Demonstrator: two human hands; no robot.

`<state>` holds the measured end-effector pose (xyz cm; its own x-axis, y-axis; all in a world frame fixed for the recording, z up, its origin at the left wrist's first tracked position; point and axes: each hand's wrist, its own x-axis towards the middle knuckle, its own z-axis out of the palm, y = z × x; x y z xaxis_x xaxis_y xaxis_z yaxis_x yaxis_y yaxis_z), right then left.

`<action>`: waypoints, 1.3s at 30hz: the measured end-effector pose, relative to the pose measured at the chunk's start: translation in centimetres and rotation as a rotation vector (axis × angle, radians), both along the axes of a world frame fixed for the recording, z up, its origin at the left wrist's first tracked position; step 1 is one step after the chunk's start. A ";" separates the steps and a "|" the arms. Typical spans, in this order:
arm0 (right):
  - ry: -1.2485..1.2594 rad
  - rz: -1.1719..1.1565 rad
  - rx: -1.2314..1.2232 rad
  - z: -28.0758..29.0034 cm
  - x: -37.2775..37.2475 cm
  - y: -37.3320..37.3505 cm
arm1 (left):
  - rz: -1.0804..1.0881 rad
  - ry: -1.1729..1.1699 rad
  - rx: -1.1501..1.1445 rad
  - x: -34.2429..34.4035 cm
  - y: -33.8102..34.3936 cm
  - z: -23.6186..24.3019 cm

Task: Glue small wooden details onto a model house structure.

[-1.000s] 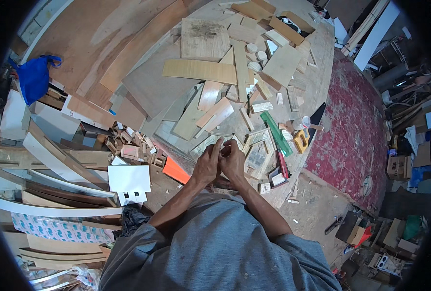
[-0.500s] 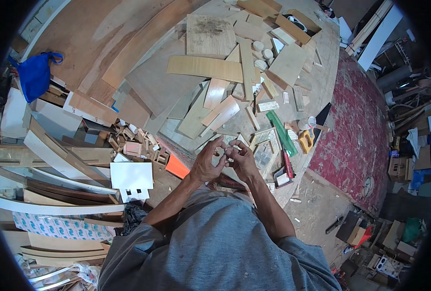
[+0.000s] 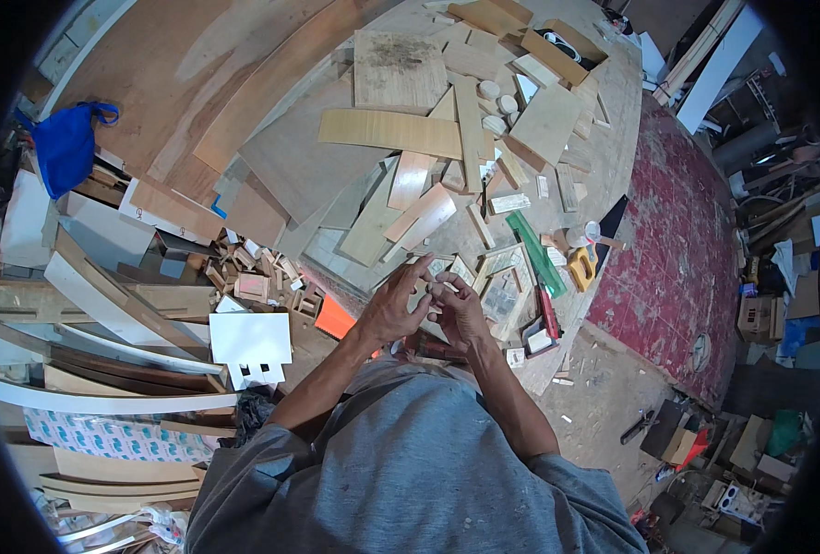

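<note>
My left hand (image 3: 395, 305) and my right hand (image 3: 459, 311) meet over the near edge of the workbench (image 3: 620, 138). The fingers of both are bent into pinches with the tips close together. Whatever lies between them is too small to make out. Just beyond and right of my right hand is a light wooden frame (image 3: 523, 288) with small pieces inside. A green strip (image 3: 534, 247) lies past it. Close by are a red-and-black tool (image 3: 546, 319) and a yellow saw handle (image 3: 583, 268).
Wooden offcuts, boards (image 3: 391, 131) and round discs (image 3: 488, 90) cover the far bench, with an open cardboard box (image 3: 567, 51) behind. Stacked curved panels (image 3: 124, 397), a white board (image 3: 250, 337) and an orange piece (image 3: 338, 319) are at left. Dark red floor (image 3: 668, 249) lies right.
Both hands stay together over the bench edge, with only slight shifts of the fingers. The things on the bench have not moved.
</note>
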<state>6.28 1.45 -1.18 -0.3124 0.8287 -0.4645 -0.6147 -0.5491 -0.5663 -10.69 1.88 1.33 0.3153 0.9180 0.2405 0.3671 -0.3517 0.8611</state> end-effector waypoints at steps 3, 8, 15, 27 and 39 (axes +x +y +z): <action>0.003 0.002 -0.035 -0.6 0.2 -0.2 | 0.002 0.032 0.023 -0.1 -0.1 -0.3; -0.219 -0.085 -0.066 -1.4 1.6 -0.4 | 0.271 0.215 -0.072 -2.8 0.2 -4.5; -0.437 -0.053 -0.037 -4.4 4.4 -1.9 | 0.241 0.531 -0.208 -2.0 -0.7 -11.8; -0.531 -0.037 0.078 -3.0 5.4 -2.8 | 0.287 0.546 -0.244 -1.4 -0.8 -15.2; -0.805 -0.090 0.520 5.1 0.9 -0.3 | 0.443 0.207 0.210 2.5 0.3 -2.6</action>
<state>7.15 1.10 3.89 0.0144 0.9967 -0.0794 0.0369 -0.0799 -0.9961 -8.15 2.16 -1.26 -0.0315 0.9129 0.4070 0.6740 -0.2813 0.6830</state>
